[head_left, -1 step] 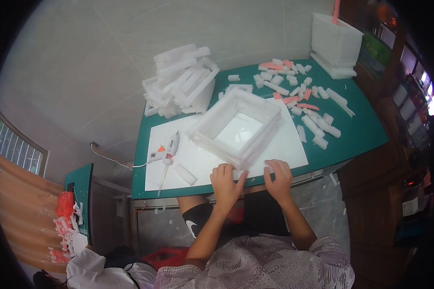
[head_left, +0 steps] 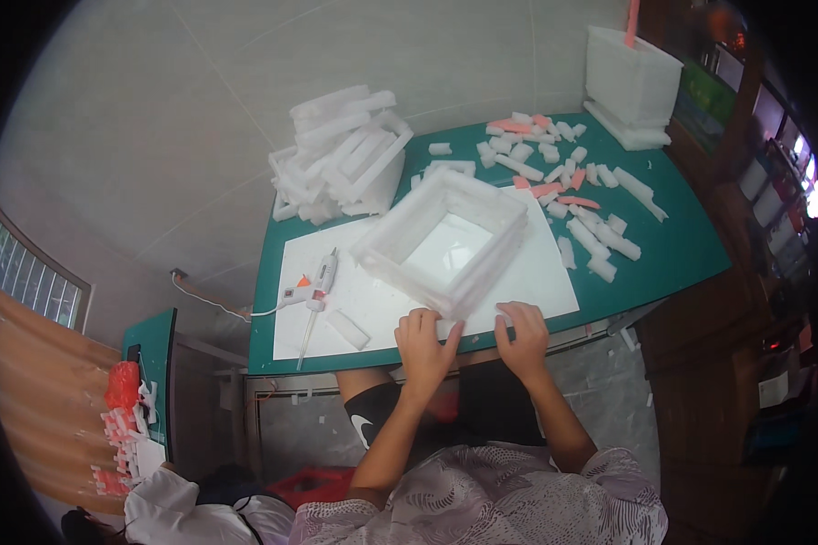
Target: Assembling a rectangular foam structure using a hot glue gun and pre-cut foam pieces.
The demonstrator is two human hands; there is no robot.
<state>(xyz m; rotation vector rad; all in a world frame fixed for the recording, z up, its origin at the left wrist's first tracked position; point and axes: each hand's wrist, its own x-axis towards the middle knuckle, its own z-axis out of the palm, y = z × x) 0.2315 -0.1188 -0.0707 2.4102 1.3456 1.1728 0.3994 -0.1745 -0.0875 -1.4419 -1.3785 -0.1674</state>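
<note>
A rectangular frame of white foam strips, open in the middle, lies at an angle on a white sheet. Just below its nearest corner, my left hand rests at the table's front edge, thumb spread from its fingers. Something pale shows between thumb and fingers, too indistinct to tell from the sheet. To the right of that corner, my right hand lies on the front edge, fingers bent and thumb apart, with nothing seen in it. Neither hand grips the frame. Left of it are a glue gun and a loose foam strip.
Stacked foam frames rise at the back left of the green table. White and pink foam scraps lie scattered at the right. A tall white foam box stands in the far right corner. Another person's white sleeve shows lower left.
</note>
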